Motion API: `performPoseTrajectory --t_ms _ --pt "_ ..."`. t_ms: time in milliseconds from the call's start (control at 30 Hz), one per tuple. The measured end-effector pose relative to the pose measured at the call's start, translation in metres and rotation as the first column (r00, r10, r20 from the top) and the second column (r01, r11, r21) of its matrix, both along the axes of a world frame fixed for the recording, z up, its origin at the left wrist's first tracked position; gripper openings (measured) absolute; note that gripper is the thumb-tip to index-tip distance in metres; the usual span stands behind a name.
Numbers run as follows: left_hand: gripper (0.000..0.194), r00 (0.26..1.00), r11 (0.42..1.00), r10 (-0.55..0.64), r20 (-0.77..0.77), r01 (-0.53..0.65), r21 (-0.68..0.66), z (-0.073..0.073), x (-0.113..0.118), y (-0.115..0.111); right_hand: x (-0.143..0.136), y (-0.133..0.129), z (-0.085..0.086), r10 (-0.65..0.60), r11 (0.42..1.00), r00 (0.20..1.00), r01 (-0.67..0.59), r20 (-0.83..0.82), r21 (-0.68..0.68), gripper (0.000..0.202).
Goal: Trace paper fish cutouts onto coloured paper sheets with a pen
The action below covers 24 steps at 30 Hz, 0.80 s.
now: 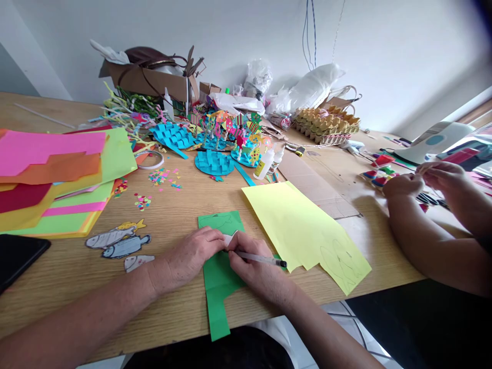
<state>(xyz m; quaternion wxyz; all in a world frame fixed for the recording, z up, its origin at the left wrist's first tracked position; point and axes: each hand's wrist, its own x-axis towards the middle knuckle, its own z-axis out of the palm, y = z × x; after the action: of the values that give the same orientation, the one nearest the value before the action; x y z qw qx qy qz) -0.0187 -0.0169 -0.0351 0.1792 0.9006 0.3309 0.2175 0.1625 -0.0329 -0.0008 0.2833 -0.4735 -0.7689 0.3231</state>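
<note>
A green paper piece [221,277] lies at the table's front edge, with a pencilled outline near its top. On it my left hand [192,256] presses a small white cutout [229,240] flat with its fingertips, the fingers held together. My right hand [255,264] grips a pen [261,259], its tip hidden by the fingers beside the cutout. Left of my left hand lie several fish cutouts [125,246]. A large yellow sheet [303,220] with a pencil drawing on its lower right part is to the right of my right hand.
Coloured paper sheets [77,179] and a black phone [21,256] lie at the left. Behind are confetti, a tape roll [149,160], blue paper crafts [214,162], glue bottles [264,164] and egg trays [326,125]. Another person's hands [423,179] work at the right.
</note>
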Motion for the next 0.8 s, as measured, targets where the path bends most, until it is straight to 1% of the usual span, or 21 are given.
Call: performPoseTrajectory --t_ms 200,333,433,500,567,667,800 --pt "0.028 1.000 1.000 -0.008 0.000 0.008 -0.012 0.003 0.000 0.001 -0.002 0.001 -0.001 0.009 1.000 1.000 -0.009 0.000 0.003 0.015" --pt "0.025 1.000 0.999 -0.006 -0.006 0.006 -0.043 0.008 0.000 0.000 -0.002 0.000 0.002 0.050 0.998 0.998 -0.051 -0.025 -0.038 0.013" --pt "0.027 1.000 0.998 -0.002 -0.012 0.001 -0.067 0.011 0.001 0.000 0.004 0.000 0.004 0.058 0.991 0.991 -0.071 -0.120 -0.110 0.011" --pt "0.028 1.000 0.997 -0.005 0.000 0.005 -0.074 0.011 0.001 0.000 0.012 -0.001 0.005 0.020 0.987 0.977 -0.053 -0.212 -0.151 0.009" --pt "0.029 1.000 0.996 -0.006 0.005 0.007 -0.085 0.013 0.002 0.000 0.020 -0.003 0.007 -0.035 0.987 0.967 -0.006 -0.254 -0.159 0.007" --pt "0.028 0.999 0.994 -0.004 -0.034 0.000 -0.107 0.016 0.002 0.001 0.030 -0.007 0.008 -0.087 0.991 0.973 0.061 -0.213 -0.123 0.008" --pt "0.023 0.988 0.992 -0.016 -0.152 -0.004 -0.129 0.025 0.003 0.005 0.035 -0.014 0.005 -0.093 0.994 0.987 0.084 -0.135 -0.070 0.009"
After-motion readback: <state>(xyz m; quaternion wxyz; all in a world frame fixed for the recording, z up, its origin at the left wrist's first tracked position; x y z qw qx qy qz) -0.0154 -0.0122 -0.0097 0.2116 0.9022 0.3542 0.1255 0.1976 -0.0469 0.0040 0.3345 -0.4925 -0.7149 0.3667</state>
